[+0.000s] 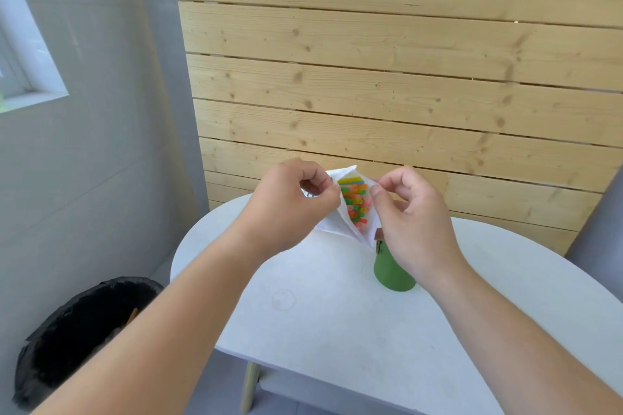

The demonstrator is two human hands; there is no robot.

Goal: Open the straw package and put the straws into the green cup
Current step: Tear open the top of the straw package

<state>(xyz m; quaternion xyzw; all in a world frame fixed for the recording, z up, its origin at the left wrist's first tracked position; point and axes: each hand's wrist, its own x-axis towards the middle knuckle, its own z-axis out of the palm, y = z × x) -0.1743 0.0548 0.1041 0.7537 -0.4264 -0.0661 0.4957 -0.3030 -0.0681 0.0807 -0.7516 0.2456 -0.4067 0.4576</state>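
Note:
I hold a white straw package (332, 224) in the air above the far side of the white table (337, 330). My left hand (286, 202) pinches its left edge and my right hand (411, 212) pinches its right edge. The mouth of the package is spread apart. Inside it the ends of several coloured straws (355, 200) show, yellow, green, orange and pink. The green cup (391, 271) stands on the table just below my right hand, which hides its upper part.
A black bin (84, 330) with a dark liner stands on the floor left of the table. A wooden plank wall (404, 77) rises right behind the table. A grey wall with a window (27, 54) is at the left.

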